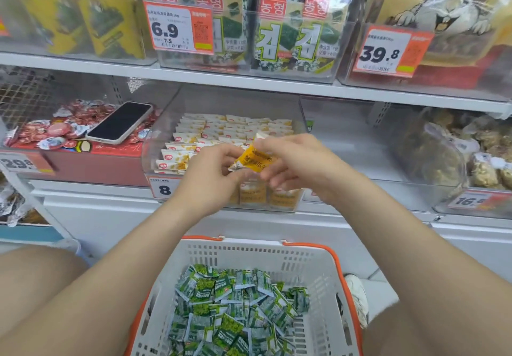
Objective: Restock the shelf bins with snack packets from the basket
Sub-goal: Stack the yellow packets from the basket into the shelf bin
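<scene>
White shop shelving [249, 79], wire-mesh back panel [27, 97], pale tiled floor [385, 294].

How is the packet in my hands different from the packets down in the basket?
The held packet is orange-yellow; the basket packets are green and white. The held packet is a single one, pinched between the left hand and the right hand in front of the clear bin; the basket packets lie in a loose jumbled heap in the white basket. Both are small sealed snack packets of similar size.
</scene>
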Available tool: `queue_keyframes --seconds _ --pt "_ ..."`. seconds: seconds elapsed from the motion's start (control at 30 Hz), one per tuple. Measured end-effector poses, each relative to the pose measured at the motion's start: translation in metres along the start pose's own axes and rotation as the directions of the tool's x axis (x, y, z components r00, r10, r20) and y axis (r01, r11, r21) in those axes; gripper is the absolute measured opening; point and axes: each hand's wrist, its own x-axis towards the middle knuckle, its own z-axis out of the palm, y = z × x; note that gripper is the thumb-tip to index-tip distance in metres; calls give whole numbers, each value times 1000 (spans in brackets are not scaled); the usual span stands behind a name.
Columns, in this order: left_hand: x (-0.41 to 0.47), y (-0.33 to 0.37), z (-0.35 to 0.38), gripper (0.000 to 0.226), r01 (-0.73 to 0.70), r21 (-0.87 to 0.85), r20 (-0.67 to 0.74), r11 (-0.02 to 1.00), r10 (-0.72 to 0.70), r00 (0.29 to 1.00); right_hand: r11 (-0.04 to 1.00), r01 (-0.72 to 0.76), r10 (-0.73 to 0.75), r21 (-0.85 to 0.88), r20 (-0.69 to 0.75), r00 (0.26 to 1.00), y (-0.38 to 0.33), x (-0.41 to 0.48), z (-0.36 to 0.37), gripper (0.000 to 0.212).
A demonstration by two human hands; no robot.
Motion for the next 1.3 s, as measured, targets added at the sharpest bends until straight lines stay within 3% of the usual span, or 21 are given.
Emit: queue_keyframes --seconds 0.07,0.13,0.23,0.3,0.37,0.43,0.5,0.6,0.73,0.87,0.97,1.17,1.3 --pt "2 2 1 15 181 -212 122 960 -158 980 901 147 -218 -409 -133 967 7 10 -6 43" --pt "3 4 1 12 281 -330 219 901 -216 951 784 200 -358 -588 -164 919 13 18 -9 51" --pt "6 4 2 15 305 -349 236 886 -232 944 807 266 -372 -528 -105 922 15 22 -12 51" --pt "10 1 3 17 273 -265 172 925 -233 957 856 286 -348 -430 -69 935 16 25 -12 38" --pt "18 -3 3 16 159 1 21 987 -159 987 837 321 -420 -443 -143 896 18 33 -13 25" --pt "24 -5 2 18 41 270 -59 962 -26 998 781 300 -482 -548 -223 847 20 38 -15 19" --pt "31 -6 -1 26 -64 453 41 889 51 998 758 255 -460 -601 -215 861 21 42 -16 22" --pt "37 -4 -4 37 -185 647 302 740 -26 953 746 245 -406 -619 -131 905 27 54 -15 20" --pt "46 -3 -9 29 -196 610 419 768 -102 902 713 255 -374 -653 -47 926 30 68 -8 24" --pt "57 -12 -18 30 -189 595 367 781 -54 929 693 284 -314 -662 77 946 25 74 -8 17" --pt "62 -15 -24 33 -205 630 375 749 -63 925 623 308 -297 -719 148 944 20 75 -15 14" --pt "68 -20 -14 21 -222 576 418 787 -50 907 537 298 -211 -789 216 953 17 68 -18 45" --pt "72 -24 -6 24 -230 575 422 785 -44 905 482 305 -258 -822 199 945 23 72 -19 44"
